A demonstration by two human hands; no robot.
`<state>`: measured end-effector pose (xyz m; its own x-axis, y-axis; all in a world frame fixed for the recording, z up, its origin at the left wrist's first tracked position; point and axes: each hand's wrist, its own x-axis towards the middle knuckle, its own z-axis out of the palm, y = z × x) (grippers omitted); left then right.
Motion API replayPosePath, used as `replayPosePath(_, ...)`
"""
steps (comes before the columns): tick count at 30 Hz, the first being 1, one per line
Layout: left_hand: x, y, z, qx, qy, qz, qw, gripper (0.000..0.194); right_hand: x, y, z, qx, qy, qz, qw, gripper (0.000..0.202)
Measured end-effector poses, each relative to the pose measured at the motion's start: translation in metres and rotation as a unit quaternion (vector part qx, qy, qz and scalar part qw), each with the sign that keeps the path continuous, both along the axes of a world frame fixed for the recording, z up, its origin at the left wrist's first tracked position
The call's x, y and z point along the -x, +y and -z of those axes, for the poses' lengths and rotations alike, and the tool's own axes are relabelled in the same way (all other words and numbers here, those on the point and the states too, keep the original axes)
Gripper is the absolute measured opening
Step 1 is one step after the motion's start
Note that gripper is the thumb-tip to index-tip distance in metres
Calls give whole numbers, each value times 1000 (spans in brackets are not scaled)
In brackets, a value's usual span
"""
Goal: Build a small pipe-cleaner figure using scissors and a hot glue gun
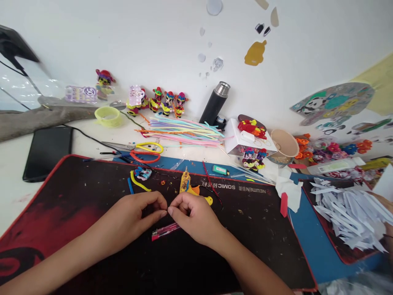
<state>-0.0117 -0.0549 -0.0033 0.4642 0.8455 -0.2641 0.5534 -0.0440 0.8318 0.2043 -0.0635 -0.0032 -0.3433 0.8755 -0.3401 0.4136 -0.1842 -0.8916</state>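
Over the black desk mat [196, 262], my left hand [135, 217] and my right hand [196, 217] meet with pinched fingertips. Anything between them is too small or hidden to make out. A pink-tipped pen [164, 232] lies on the mat just below, partly covered by my right hand. Beyond my right hand sits a yellow hot glue gun [186, 184], its body partly hidden. Near my left hand are a yellow pipe cleaner piece [138, 182], a short blue piece [130, 186] and a small blue-and-black figure part [143, 173]. A dark red twisted strand [211, 180] lies farther right.
Behind the mat lie scissors [144, 152], a pile of pastel pipe cleaners [184, 132], a tape roll [108, 117] and a black thermos [214, 104]. A phone [47, 153] rests at left. White paper strips [350, 213] heap at right, beside another person's hand [382, 203].
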Motion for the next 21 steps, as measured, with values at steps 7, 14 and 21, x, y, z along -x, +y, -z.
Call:
replayPosePath(7, 2, 1, 1, 21, -8, -4, 1000, 31, 0, -1, 2, -8, 4, -1, 1000, 8)
replayPosePath(14, 6, 2, 2, 64, -5, 12, 998, 37, 3, -2, 4, 1, 13, 3, 1000, 8)
replayPosePath(21, 9, 4, 5, 64, 19, 15, 998, 37, 1, 1, 7, -57, -9, 5, 998, 15)
